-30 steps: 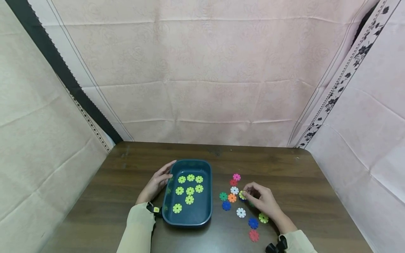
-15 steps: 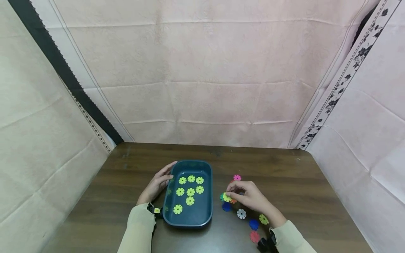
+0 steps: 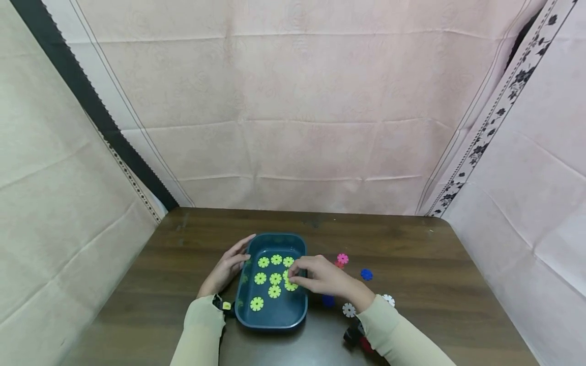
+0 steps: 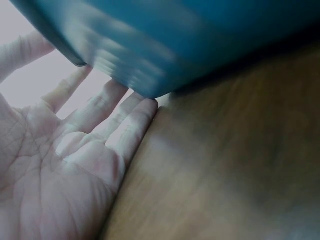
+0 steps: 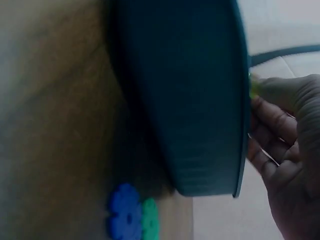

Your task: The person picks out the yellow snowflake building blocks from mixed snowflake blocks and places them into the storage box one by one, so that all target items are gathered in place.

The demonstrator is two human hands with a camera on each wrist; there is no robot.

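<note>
My left hand [image 3: 225, 269] touches the left side of a dark teal rectangular tray [image 3: 274, 321]. In the left wrist view its fingers [image 4: 102, 105] lie fairly straight against the tray's outer wall. Several yellow-green flower-shaped plastic discs [image 3: 257, 304] lie flat in the tray. Over the tray's right part, my right hand [image 3: 322, 277] pinches another yellow-green flower disc [image 3: 290, 286] between thumb and fingertips. Just a yellow sliver of it shows past the rim in the right wrist view, beside the thumb [image 5: 280, 92]. The right fingers partly cover a disc in the tray.
Loose flower discs lie on the brown wooden table [image 3: 412, 254] right of the tray: pink [image 3: 342, 258], blue [image 3: 367, 274], white [image 3: 349, 310] and others. The right arm hides some. A green disc [image 5: 150, 220] shows in the right wrist view. Pale cloth hangs behind the table.
My right hand has carried the yellow-green disc leftward from among the loose discs to over the tray. A blue disc has come into sight behind it. The left hand has stayed put.
</note>
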